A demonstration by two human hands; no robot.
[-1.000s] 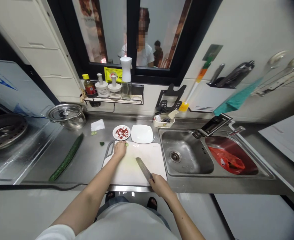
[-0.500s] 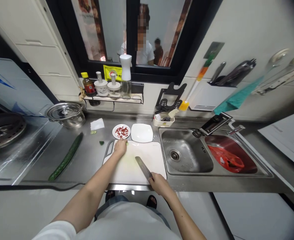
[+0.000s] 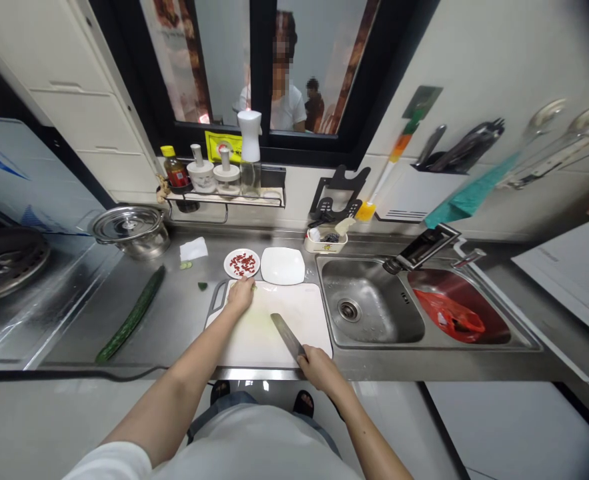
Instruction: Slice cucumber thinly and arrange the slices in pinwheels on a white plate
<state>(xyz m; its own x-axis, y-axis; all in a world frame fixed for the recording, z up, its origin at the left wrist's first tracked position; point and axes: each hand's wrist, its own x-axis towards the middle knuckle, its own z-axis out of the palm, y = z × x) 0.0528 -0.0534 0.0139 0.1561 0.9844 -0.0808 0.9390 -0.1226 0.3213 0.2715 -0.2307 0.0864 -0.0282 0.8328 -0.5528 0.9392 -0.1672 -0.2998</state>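
Steel counter point(image 3: 181, 327): stretches ahead of both hands below a dark-framed window; far left of the left hand, a stove point(image 3: 9, 263) is cut off by the picture's edge.
Window point(image 3: 261, 80): figures show in the glass, one with its head pixelled over; reflection or someone beyond, I cannot tell.
Right hand point(image 3: 319, 367): closed around the handle of a knife point(image 3: 287, 333), hiding most of that handle.
Blade: slants away and leftward from the right hand, over the cutting board point(image 3: 299, 300); whether it touches the board is unclear.
Left hand point(image 3: 241, 293): at the board's far left, its back to the camera, fingertips mostly hidden. A sliver of a pale green piece point(image 3: 255, 287) peeks out just right of them; pinched or merely pressed, I cannot tell.
Small plate point(image 3: 227, 264): just beyond the left hand, bearing red bits point(image 3: 243, 263) too small to identify; contact with the fingers is unclear.
Cucumber point(image 3: 131, 317): left of the left hand, well apart, on the counter.
Sink point(image 3: 379, 293): right of the right hand, with a red bag point(image 3: 444, 313) whose contents are obscured.
Since half a second ago: hands and knife keep nearly the same places; the view has shifted slightly, and the green sliver shows less.
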